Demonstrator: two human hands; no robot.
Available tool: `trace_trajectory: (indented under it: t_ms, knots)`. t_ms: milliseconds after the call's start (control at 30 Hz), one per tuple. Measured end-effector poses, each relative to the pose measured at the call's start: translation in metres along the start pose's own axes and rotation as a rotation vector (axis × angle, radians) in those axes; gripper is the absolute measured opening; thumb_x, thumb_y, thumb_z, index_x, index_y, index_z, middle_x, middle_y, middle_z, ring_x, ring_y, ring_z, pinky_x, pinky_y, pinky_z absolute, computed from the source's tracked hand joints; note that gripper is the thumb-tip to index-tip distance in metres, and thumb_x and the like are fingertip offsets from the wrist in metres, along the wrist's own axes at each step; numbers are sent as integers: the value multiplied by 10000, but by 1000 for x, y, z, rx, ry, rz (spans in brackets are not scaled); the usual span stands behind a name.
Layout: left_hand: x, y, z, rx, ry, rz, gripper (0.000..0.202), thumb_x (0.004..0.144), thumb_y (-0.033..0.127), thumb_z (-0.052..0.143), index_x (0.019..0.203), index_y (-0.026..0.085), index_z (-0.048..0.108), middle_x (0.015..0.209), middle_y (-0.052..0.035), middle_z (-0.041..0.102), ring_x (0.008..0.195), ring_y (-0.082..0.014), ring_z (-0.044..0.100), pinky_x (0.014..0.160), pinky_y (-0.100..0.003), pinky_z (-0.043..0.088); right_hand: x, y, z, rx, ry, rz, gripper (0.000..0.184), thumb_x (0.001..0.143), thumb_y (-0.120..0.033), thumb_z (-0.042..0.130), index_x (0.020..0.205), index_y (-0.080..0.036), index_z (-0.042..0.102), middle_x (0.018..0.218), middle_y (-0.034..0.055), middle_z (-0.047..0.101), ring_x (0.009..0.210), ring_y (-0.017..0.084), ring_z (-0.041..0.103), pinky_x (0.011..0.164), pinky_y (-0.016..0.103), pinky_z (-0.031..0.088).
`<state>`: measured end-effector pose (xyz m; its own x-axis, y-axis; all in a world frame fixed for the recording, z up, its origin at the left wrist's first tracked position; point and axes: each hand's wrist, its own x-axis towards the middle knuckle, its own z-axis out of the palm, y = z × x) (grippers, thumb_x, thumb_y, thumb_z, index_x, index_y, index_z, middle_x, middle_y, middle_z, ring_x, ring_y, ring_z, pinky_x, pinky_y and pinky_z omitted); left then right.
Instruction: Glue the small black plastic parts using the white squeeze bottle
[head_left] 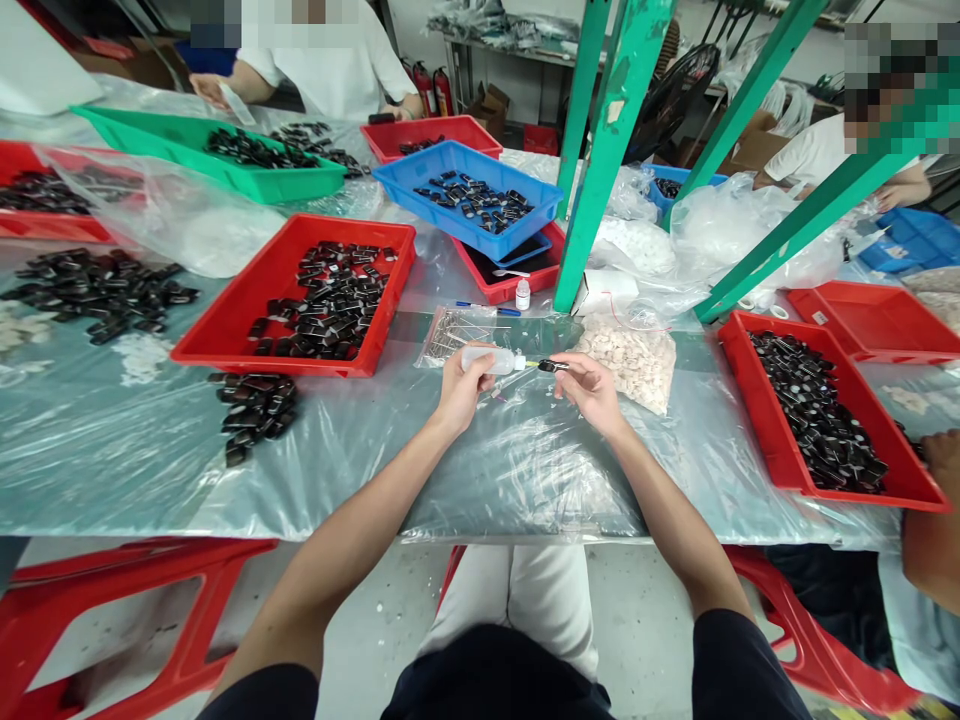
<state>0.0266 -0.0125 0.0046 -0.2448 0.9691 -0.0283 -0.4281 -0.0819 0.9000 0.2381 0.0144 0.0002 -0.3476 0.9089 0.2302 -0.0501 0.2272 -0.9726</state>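
My left hand is closed around a translucent squeeze bottle, which lies on its side in the grip with its nozzle pointing right. The nozzle tip reaches a small black glossy part; whether they touch I cannot tell. That part is pinched between the fingertips of my right hand. Just behind my right hand sits a clear bag of small beige pieces. Beyond my left hand lies a clear bag with thin metal pins. A small white labelled bottle stands farther back, beside blue pens.
Red trays of black parts stand left and right. A loose pile of black parts lies near the left tray. A blue tray rests on others behind. Green posts rise from the table. Co-workers sit across and at right.
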Motion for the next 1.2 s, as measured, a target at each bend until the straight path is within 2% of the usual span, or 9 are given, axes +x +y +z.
trace_trajectory:
  t_ms: [267,500,800,1200]
  knots:
    - [0,-1,-1,11,-18,15,254,650,361,791,768,168,675,576,50,466,496,-67,347,479,-218,251,0,-1,0,-28,7,18,450,869,-582,734,1124,-213,709,720,7,654,569,139,584,534,273,451]
    - [0,-3,-2,69,-35,47,279,658,398,804,776,181,674,644,17,542,523,-84,396,487,-229,271,0,-1,-2,-9,10,10,433,862,-567,749,1103,-208,733,677,-4,641,545,130,557,549,277,451]
    - [-2,-1,-2,69,-34,43,261,656,387,796,770,182,682,639,14,540,523,-85,386,485,-230,265,-2,-5,-2,-42,17,10,436,873,-575,735,1111,-209,741,657,0,633,556,142,565,534,276,413]
    - [-2,3,1,84,-18,45,233,617,354,783,730,178,681,599,28,522,501,-73,371,478,-223,250,-2,-5,-1,-63,9,-4,425,891,-572,707,1112,-210,728,688,1,624,586,145,580,567,284,457]
